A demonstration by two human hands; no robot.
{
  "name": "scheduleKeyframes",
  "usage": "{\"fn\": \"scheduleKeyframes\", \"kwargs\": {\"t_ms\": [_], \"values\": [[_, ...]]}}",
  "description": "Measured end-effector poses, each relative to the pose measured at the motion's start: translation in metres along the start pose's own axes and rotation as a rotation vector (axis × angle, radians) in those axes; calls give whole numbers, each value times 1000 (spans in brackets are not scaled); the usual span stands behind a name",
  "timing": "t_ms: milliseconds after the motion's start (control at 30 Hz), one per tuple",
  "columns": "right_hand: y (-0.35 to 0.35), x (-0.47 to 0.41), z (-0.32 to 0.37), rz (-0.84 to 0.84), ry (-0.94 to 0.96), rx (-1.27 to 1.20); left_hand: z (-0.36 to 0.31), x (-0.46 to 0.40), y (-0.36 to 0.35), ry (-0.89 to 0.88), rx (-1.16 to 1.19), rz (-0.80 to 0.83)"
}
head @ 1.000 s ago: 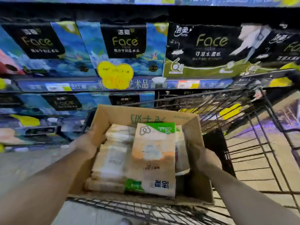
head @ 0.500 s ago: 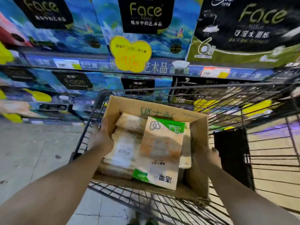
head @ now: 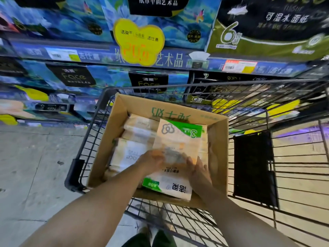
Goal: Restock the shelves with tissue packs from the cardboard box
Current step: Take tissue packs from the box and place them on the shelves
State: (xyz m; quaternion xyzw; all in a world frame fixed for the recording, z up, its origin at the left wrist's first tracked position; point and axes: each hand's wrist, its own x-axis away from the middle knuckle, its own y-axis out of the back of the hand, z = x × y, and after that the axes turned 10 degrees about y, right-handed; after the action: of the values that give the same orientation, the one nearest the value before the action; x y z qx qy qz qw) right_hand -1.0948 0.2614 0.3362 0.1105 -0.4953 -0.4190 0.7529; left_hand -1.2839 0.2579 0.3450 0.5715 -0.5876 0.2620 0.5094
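Two hands on top tissue pack (head: 178, 148) in cardboard box (head: 219, 157), inside cart (head: 92, 138). Left hand (head: 151, 160) blurred, grip unclear. Right hand (head: 197, 171) flat against pack edge, not closed. Risk: slick wrap slipping through a loose hold; pack dropping short of shelves (head: 195, 62).

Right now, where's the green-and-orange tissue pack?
Head view, centre: the green-and-orange tissue pack lies atop the packs in the cardboard box, between the left hand and right hand.
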Motion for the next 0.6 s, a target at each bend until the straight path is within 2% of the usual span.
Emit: {"fn": "scheduleKeyframes", "kwargs": {"t_ms": [100,233,367,433,600], "values": [[9,8,15,65,6,-353,-3,7,6,25,138,138],[33,24,21,49,20,-425,-12,27,11,16,219,207],[54,34,45,-112,75,-542,-29,64,26,-79,267,178],[65,42,66,-136,129,-530,-33,86,39,-127,292,152],[66,58,133,-119,279,-517,-21,147,92,-271,411,-36]]}}
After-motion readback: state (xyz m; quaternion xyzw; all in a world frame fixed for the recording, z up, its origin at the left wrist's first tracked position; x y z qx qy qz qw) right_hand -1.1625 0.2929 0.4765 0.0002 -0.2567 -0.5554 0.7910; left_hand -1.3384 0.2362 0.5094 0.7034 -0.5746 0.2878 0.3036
